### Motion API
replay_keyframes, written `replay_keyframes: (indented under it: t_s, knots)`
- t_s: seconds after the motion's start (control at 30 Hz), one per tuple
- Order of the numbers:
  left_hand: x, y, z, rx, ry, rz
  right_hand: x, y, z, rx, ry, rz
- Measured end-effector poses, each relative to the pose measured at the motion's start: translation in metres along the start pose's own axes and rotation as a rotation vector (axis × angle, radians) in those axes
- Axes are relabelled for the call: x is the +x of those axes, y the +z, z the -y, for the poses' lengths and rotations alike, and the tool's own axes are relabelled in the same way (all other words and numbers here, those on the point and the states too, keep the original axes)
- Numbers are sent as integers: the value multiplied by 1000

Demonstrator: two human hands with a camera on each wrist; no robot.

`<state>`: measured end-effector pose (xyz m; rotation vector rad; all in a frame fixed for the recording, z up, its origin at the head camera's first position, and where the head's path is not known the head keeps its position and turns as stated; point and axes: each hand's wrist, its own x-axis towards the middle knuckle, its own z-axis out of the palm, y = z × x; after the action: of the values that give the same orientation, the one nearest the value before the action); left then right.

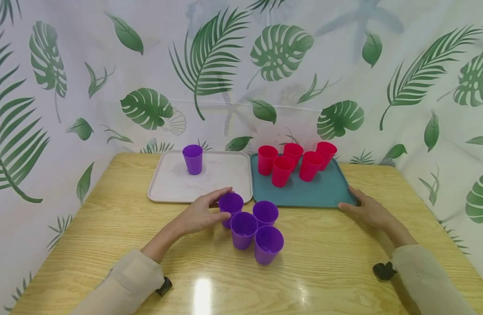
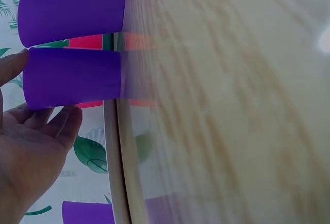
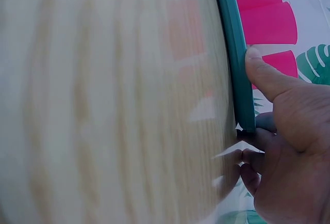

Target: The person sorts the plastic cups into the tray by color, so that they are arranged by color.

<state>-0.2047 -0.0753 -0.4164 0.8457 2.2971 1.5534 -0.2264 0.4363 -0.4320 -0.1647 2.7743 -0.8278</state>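
Note:
My left hand (image 1: 199,214) holds the leftmost of several purple cups grouped on the table, thumb on its near side and fingers on its far side. In the left wrist view this purple cup (image 2: 72,78) sits between thumb and fingers, its base at the tabletop. Close beside it stand the other purple cups (image 1: 244,232), upright with their mouths up. At the front right corner of the teal tray (image 1: 304,200), my right hand (image 1: 369,211) grips the edge, with the thumb (image 3: 268,72) against its front rim and the fingers round the side.
Several red cups (image 1: 282,173) stand on the teal tray's back half. To its left lies a white tray (image 1: 166,183) holding one purple cup (image 1: 193,160). Both trays rest side by side on the wooden table (image 1: 328,271), before a leaf-patterned cloth (image 1: 225,52).

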Motion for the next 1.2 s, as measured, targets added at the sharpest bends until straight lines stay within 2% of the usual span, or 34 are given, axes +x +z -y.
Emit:
replay_keyframes:
  t_s: [0.4,0.8,0.97,1.2]
  knots:
    - [0,0,3,-1,14,-12,1,-1,3,-10,13,0]
    - [-4,-11,-6,53,17,-58,0,0,2,-14,18,3]
    - [-9,-18,-10,63,34,-70,-1,0,1,-12,18,4]
    - [-27,-31,-14,62,28,-95,0,-1,2,-15,12,0]
